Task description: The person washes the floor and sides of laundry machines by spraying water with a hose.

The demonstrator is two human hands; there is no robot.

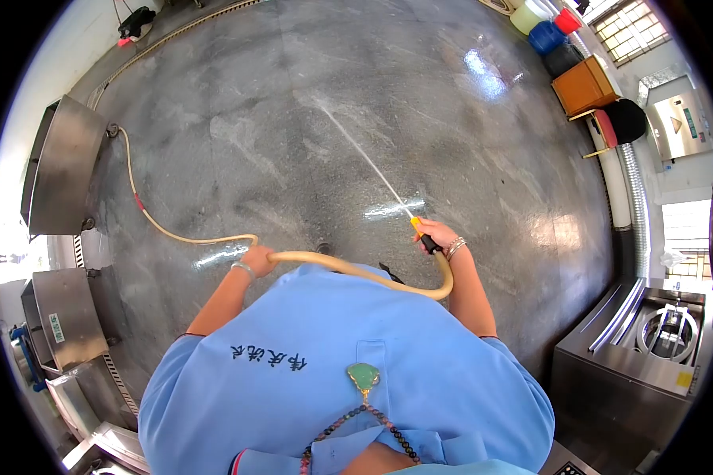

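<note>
My right hand (440,236) is closed around a yellow and black hose nozzle (428,242) in front of my chest. A thin white jet of water (362,152) shoots from its tip, forward and to the left, onto the wet grey floor (293,174). From the nozzle's back end a beige hose (356,271) loops across in front of me. My left hand (257,260) grips that hose farther along. Beyond the left hand it trails over the floor, past a red band, toward a steel cabinet at the left.
Steel cabinets (65,170) on casters line the left side. At the right stand a steel machine (634,356), a chair (610,127), an orange-brown cabinet (582,85) and a blue barrel (547,36). A slotted drain channel (166,39) runs along the far left wall.
</note>
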